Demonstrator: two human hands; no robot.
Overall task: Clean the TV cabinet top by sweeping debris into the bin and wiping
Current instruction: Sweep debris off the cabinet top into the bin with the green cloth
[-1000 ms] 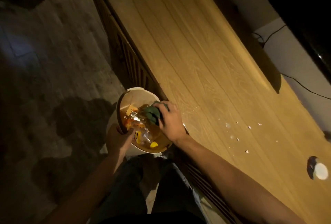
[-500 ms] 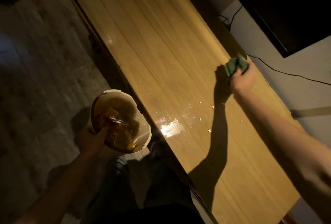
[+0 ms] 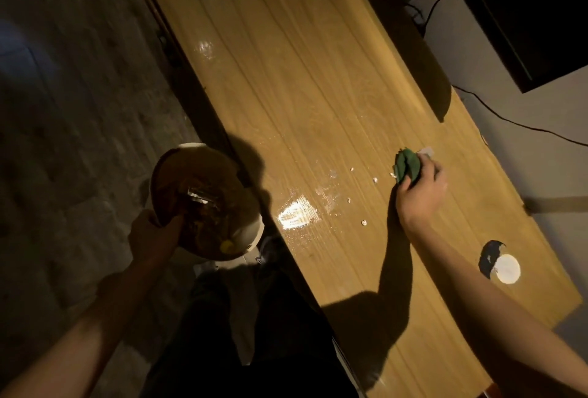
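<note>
The wooden TV cabinet top (image 3: 286, 57) runs diagonally through the view, glossy with a bright reflection near its front edge. My right hand (image 3: 421, 189) presses a folded green cloth (image 3: 406, 167) onto the top near its back side. Several small white crumbs (image 3: 364, 222) lie scattered on the wood between the cloth and the front edge. My left hand (image 3: 152, 235) grips the rim of a round white bin (image 3: 251, 232), held beside the cabinet's front edge and holding wrappers and scraps.
A white round disc (image 3: 508, 268) sits on the top to the right, by a dark hole. A dark TV (image 3: 525, 16) hangs at the upper right with cables (image 3: 521, 125) trailing along the grey wall. Grey floor (image 3: 70, 111) lies to the left.
My right hand left the bin with the green cloth, swung to the back of the cabinet top, and now rests lower on the wood beside the crumbs. The left hand keeps holding the bin.
</note>
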